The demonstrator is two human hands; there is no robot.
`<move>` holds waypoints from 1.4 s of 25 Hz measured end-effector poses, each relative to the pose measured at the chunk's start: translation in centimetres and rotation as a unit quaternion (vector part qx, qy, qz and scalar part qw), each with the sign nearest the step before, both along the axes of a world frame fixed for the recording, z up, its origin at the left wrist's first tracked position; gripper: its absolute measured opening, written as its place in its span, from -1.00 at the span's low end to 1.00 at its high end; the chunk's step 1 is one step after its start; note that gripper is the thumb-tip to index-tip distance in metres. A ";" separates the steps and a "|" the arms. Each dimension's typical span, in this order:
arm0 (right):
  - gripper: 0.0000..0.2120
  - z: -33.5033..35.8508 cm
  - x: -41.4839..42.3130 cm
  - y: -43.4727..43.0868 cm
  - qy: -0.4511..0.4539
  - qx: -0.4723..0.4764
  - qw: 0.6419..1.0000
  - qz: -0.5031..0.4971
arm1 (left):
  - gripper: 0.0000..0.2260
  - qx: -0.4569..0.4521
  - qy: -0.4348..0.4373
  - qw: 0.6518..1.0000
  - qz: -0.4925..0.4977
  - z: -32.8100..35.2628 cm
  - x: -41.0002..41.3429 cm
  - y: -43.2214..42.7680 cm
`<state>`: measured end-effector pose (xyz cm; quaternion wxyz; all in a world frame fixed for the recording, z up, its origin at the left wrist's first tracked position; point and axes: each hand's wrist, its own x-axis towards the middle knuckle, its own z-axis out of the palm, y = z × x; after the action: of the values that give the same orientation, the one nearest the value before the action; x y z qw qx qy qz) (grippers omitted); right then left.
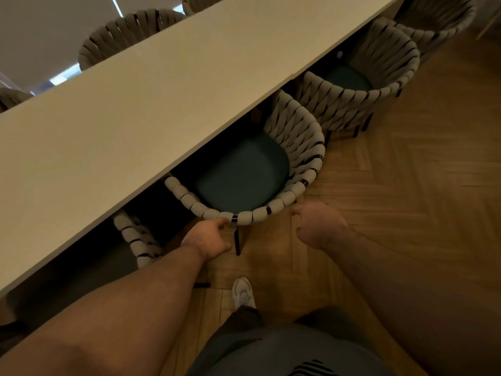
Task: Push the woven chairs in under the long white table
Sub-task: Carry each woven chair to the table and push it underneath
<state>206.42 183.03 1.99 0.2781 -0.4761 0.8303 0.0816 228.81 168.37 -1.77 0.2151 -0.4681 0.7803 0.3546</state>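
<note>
The long white table (162, 90) runs diagonally across the view. A woven grey chair (301, 147) with a dark green seat cushion (244, 172) stands in front of me, its seat partly under the table edge. My left hand (208, 237) has its fingers curled on the chair's back rim, above a black leg. My right hand (320, 226) hovers just off the rim's right side, loosely curled and holding nothing. A second woven chair (379, 85) stands to the right, partly under the table. A third (135, 237) on the left is mostly hidden beneath it.
More woven chairs stand at the far right (447, 20) and along the table's far side (122, 31). The herringbone wood floor (406, 172) spreads to my right. My white shoe (244, 291) is just behind the middle chair.
</note>
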 end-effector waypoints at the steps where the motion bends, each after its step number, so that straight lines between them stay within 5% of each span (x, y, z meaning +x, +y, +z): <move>1: -0.54 -0.3 -1.0 -0.8 0.004 0.005 1.000 0.010 | -0.29 0.006 -0.003 1.000 -0.003 0.0 -1.2 -0.6; 11: -0.46 -7.6 -13.9 -7.5 -0.006 0.077 0.983 0.166 | -0.04 0.073 -0.100 0.992 0.006 -7.6 -11.9 -1.8; 17: -0.27 -12.8 -21.3 -11.1 0.033 0.149 0.937 0.313 | 0.11 0.014 -0.203 0.976 -0.074 -12.5 -16.6 -0.5; 21: -0.20 -15.1 -23.1 -14.1 0.083 0.173 0.900 0.391 | 0.02 0.004 -0.236 0.969 -0.078 -14.5 -17.9 -1.6; 25: -0.10 -16.8 -24.2 -16.3 0.119 0.199 0.871 0.433 | -0.36 0.006 -0.238 0.966 -0.101 -15.7 -18.2 -2.0; 30: -0.48 -17.9 -24.4 -17.0 0.118 0.204 0.855 0.462 | -0.59 0.000 -0.222 0.973 -0.060 -15.0 -18.3 -2.0; 35: -0.58 -18.2 -24.3 -14.2 0.144 0.180 0.876 0.425 | -0.63 0.006 -0.202 0.978 -0.057 -14.1 -18.3 -0.8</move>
<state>182.10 168.83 -16.20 0.1744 -0.7078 0.5502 0.4074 210.52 167.56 -15.91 0.3907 -0.4836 0.7440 0.2447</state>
